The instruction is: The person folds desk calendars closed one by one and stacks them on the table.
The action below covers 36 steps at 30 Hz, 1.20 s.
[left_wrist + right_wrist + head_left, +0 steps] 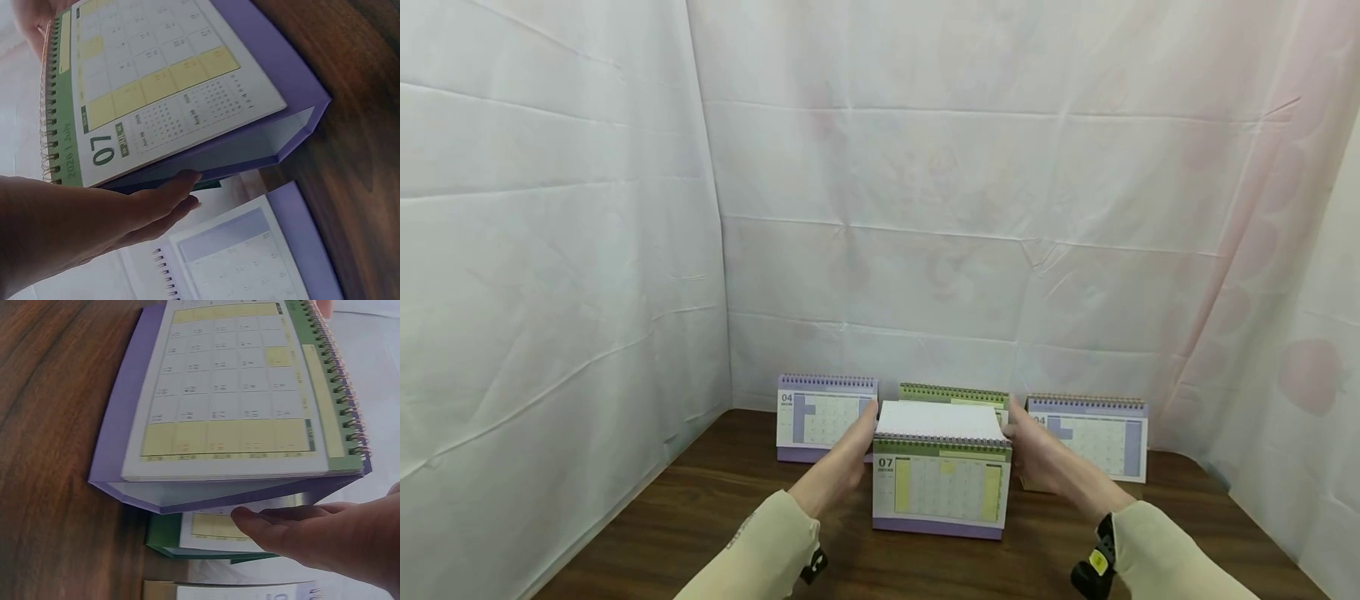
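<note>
A purple-based desk calendar [942, 487] with a green page marked 07 stands tent-like on the table, its white back sheets sloping away behind the spiral. My left hand [848, 450] is at its left side, and my right hand [1037, 450] is at its right side. In the left wrist view the left thumb [181, 181] lies along the calendar's side edge, fingers extended. The right hand's fingers [300, 512] reach straight along the opposite side edge in the right wrist view. Whether either hand presses firmly on the calendar is hard to tell.
Behind stand a purple calendar [827, 421] at left, a green one [955, 392] partly hidden in the middle, and another purple one [1097, 442] at right. They stand on the dark wooden table [715, 517], near a pale hanging curtain [880, 208].
</note>
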Available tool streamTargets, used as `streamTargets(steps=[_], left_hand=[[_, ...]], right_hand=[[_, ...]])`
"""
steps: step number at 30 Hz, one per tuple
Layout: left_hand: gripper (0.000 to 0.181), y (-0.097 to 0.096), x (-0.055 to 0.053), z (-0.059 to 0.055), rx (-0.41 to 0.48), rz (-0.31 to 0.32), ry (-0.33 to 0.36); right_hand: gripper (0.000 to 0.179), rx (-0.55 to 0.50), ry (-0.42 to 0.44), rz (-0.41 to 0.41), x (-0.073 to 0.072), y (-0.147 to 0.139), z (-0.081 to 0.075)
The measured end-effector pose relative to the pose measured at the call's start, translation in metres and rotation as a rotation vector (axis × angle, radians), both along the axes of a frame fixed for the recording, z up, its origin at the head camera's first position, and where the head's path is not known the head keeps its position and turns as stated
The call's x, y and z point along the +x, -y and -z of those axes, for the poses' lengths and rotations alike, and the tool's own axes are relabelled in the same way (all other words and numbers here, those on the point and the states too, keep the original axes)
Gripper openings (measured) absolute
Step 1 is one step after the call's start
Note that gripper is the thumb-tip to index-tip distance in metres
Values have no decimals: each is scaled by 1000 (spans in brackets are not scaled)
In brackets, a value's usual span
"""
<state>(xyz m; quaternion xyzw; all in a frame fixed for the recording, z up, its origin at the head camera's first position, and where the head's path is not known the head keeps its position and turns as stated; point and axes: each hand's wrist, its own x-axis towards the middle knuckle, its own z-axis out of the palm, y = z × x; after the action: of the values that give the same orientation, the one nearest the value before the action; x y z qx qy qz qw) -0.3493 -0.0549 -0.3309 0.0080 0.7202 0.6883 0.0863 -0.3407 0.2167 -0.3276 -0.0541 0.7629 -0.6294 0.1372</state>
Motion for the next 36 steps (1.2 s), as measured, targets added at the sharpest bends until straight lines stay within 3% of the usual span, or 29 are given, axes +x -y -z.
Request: streamTargets(steps=[6,11,15,21,31,36], left_hand=[[82,1,-2,-5,70,38,-59],[83,2,-2,-6,79,52,-70],[80,3,-2,-8,89,71,-99],[84,3,-2,-13,119,96,-155],[78,1,2,-16,192,133,-229],[83,3,1,-15,245,139,-231]], right_hand=[[107,44,-48,1,4,0,-10],[96,49,-66,27,6,-1,-14],[93,32,-102,1,8,-2,-18],[93,-34,-151,-41,9,-5,-26],[98,-214,-124,-126,17,-10,-35],[102,-262,-103,-117,19,-9,-33]])
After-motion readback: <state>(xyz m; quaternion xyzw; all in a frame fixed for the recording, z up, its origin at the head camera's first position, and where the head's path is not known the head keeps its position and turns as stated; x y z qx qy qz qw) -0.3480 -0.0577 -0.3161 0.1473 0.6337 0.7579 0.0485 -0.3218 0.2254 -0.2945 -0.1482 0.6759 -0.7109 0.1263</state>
